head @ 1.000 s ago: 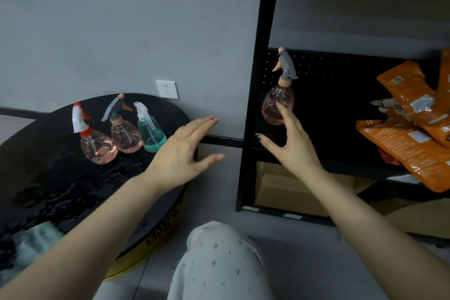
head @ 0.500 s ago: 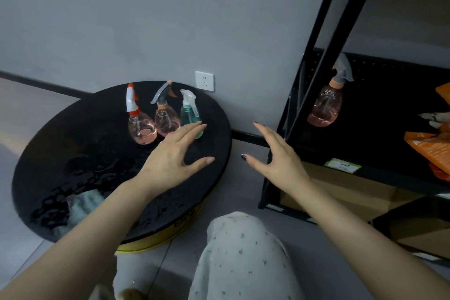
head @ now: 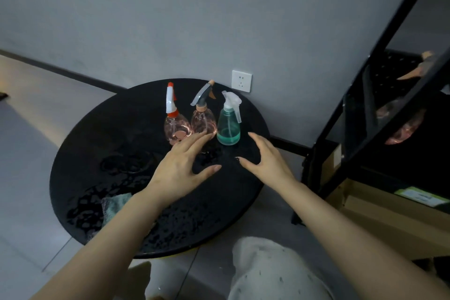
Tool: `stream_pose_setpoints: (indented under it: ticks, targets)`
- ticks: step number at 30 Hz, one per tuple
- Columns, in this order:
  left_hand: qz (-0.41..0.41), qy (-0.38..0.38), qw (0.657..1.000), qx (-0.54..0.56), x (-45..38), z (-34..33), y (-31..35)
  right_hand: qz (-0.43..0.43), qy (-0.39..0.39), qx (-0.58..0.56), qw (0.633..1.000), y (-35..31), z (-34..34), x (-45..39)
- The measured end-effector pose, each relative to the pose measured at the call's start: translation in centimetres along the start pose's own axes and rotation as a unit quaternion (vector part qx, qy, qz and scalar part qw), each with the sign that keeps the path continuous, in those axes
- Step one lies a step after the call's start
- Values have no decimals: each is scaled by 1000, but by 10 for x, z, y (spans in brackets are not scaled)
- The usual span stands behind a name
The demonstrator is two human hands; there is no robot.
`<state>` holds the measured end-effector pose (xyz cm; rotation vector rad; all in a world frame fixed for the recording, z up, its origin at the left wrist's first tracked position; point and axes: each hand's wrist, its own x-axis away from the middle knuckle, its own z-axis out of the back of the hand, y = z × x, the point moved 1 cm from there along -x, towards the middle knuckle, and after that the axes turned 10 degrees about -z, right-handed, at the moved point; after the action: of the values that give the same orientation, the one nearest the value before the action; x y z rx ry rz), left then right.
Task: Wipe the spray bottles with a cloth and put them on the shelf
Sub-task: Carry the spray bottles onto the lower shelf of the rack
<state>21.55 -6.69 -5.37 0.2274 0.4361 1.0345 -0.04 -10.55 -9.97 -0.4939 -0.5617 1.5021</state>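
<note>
Both my left hand (head: 181, 168) and right hand (head: 266, 161) are hovering empty, fingers spread, nearing teal bottle (head: 228, 126) on wet table (head: 97, 143); likely light, slick plastic, gripping the neck.

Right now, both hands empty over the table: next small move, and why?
Probably close the right hand on the green bottle. It stands upright just beyond the open fingers, nearest that hand, with two pink bottles beside it on the table. The left hand could then drop back to the cloth, which lies untouched under that forearm.
</note>
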Motion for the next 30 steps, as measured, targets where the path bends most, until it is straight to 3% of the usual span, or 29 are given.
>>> stream_pose_setpoints:
  ticks: [11, 18, 30]
  targets:
    - [-1, 27, 999, 27, -40, -28, -46, -81, 12, 22, 996, 4, -50, -95]
    - [9, 69, 996, 52, -74, -44, -58, -108, 28, -49, 992, 4, -70, -134]
    - [18, 71, 996, 58, -91, -62, -70, -113, 24, -170, 979, 7, -86, -149]
